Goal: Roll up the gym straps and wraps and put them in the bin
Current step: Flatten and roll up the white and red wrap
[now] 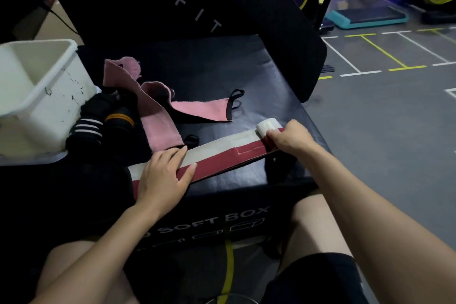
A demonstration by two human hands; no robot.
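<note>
**One wrap started, bin looks empty so far**

While you've got that roll going, here's roughly where you stand. Your right hand is curled over the rolled end of the red-and-white wrap, fingers pinching the small roll at the far right of the soft box. Your left hand lies flat on the strip nearer you, fingers straight, pressing it down so it stays taut. It grips nothing.

Only a short bit is rolled. Most of the wrap lies stretched flat between your hands, and past your left hand it looks like it runs over the box edge, so I'd say this one's barely started.

What's left looks like plenty:
- the pink wraps, loose and crumpled in the middle of the box, black loops showing
- the dark bundles with white and orange stripes, just beside the bin. They look rolled already, but it's too dark to be sure

Whatever I can see of the white bin's inside is bare, though its bottom is out of view. So by my guess, nothing's been dropped in yet. Early days, basically.
</note>
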